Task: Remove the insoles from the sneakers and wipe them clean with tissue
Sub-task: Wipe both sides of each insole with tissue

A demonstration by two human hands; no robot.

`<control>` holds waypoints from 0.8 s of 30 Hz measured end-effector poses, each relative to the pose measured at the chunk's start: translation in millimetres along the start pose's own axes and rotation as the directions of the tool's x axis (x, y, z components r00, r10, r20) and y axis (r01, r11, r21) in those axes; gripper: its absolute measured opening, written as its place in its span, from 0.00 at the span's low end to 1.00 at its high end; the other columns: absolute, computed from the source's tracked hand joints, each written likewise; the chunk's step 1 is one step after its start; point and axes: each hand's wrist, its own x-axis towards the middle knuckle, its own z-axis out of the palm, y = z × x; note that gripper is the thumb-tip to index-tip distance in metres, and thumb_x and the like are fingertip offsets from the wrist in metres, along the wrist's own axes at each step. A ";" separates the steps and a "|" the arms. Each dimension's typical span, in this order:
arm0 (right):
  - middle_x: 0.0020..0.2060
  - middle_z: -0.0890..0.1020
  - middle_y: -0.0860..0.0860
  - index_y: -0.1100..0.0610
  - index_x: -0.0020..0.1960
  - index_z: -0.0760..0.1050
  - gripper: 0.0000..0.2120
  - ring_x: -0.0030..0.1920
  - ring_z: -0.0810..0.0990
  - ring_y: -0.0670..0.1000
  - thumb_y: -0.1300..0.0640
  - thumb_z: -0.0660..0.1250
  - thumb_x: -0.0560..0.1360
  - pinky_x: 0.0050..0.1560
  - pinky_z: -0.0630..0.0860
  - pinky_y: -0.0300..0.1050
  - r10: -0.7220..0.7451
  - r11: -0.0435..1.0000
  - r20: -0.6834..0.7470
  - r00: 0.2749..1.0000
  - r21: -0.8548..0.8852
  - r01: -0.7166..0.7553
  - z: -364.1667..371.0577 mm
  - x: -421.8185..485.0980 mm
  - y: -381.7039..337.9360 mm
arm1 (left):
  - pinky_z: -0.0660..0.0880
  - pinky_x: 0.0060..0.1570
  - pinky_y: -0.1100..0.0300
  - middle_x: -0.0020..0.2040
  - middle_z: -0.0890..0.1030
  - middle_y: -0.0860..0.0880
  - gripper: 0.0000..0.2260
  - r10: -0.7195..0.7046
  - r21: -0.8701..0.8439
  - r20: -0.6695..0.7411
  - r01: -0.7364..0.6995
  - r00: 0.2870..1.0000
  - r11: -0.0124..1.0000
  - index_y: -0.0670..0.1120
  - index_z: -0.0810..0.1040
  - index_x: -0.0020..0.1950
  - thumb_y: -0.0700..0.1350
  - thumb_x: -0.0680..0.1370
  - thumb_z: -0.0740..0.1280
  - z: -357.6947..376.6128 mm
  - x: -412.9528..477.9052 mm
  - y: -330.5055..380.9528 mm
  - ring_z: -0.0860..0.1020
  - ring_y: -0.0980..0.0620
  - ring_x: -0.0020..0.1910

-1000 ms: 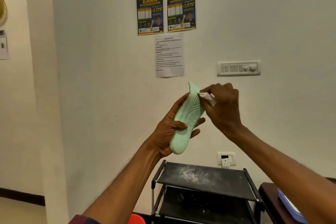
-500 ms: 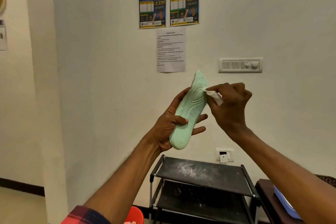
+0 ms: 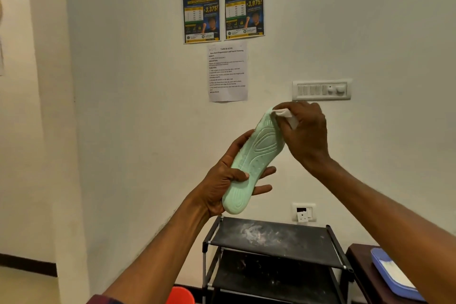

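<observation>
Left hand (image 3: 222, 181) gripped the mint-green insole (image 3: 255, 160) by its lower half, thumb across the ribbed face, holding it up tilted in front of the wall. Right hand (image 3: 304, 132) pinched a white tissue (image 3: 283, 113), pressed against the insole's top end. Black shoe rack (image 3: 283, 236) stood below, top shelf smeared with white dust.

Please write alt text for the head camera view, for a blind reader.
A person's left hand holds up a mint-green insole while the right hand presses a white tissue to its top end. A black rack stands below.
</observation>
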 end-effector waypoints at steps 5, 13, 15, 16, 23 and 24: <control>0.47 0.82 0.51 0.55 0.54 0.82 0.09 0.48 0.79 0.51 0.62 0.70 0.76 0.46 0.79 0.49 -0.127 0.988 0.244 0.962 0.112 0.102 2.3 7.7 6.5 | 0.61 0.71 0.23 0.79 0.68 0.41 0.41 -0.009 0.015 0.003 0.009 1.000 1.000 0.58 0.67 0.79 0.24 0.74 0.54 -2.6 -0.8 -2.8 0.70 0.29 0.74; 0.44 0.86 0.49 0.53 0.52 0.84 0.09 0.44 0.82 0.50 0.64 0.71 0.74 0.43 0.74 0.35 -0.010 0.995 0.223 0.975 0.098 -0.012 -1.9 19.5 21.1 | 0.58 0.72 0.24 0.79 0.67 0.40 0.40 0.030 0.015 0.049 -0.031 0.998 0.999 0.57 0.64 0.81 0.24 0.74 0.54 -7.9 -1.1 -3.1 0.67 0.28 0.75; 0.44 0.86 0.48 0.53 0.52 0.84 0.09 0.44 0.82 0.50 0.64 0.72 0.74 0.44 0.73 0.37 0.003 0.994 0.196 0.981 0.110 -0.025 -4.5 18.0 21.8 | 0.57 0.73 0.23 0.80 0.67 0.39 0.40 0.044 0.000 0.064 -0.044 0.997 0.999 0.56 0.63 0.81 0.24 0.75 0.54 -9.4 -1.5 -4.3 0.66 0.28 0.76; 0.44 0.86 0.48 0.54 0.52 0.84 0.09 0.44 0.81 0.50 0.64 0.72 0.74 0.44 0.74 0.39 -0.042 0.994 0.215 0.976 0.108 0.019 -4.9 16.2 19.8 | 0.56 0.73 0.23 0.80 0.66 0.39 0.40 0.050 -0.006 0.062 -0.050 0.997 0.999 0.56 0.63 0.81 0.24 0.75 0.54 -10.4 -1.3 -4.1 0.66 0.27 0.76; 0.45 0.87 0.50 0.56 0.52 0.83 0.08 0.44 0.84 0.48 0.63 0.73 0.74 0.45 0.76 0.36 -0.048 0.994 0.186 0.981 0.101 0.029 -5.6 17.9 19.7 | 0.55 0.74 0.24 0.80 0.66 0.38 0.41 0.065 -0.036 0.071 -0.062 0.995 0.997 0.56 0.62 0.82 0.24 0.74 0.54 -9.0 -0.2 -6.4 0.65 0.27 0.76; 0.46 0.87 0.50 0.56 0.53 0.83 0.09 0.44 0.84 0.48 0.63 0.73 0.74 0.45 0.76 0.33 -0.085 0.992 0.217 0.972 0.112 0.061 -4.1 16.2 18.9 | 0.55 0.74 0.24 0.80 0.66 0.38 0.41 0.067 -0.034 0.070 -0.065 0.995 0.997 0.56 0.62 0.82 0.24 0.74 0.54 -9.0 0.1 -6.4 0.65 0.27 0.76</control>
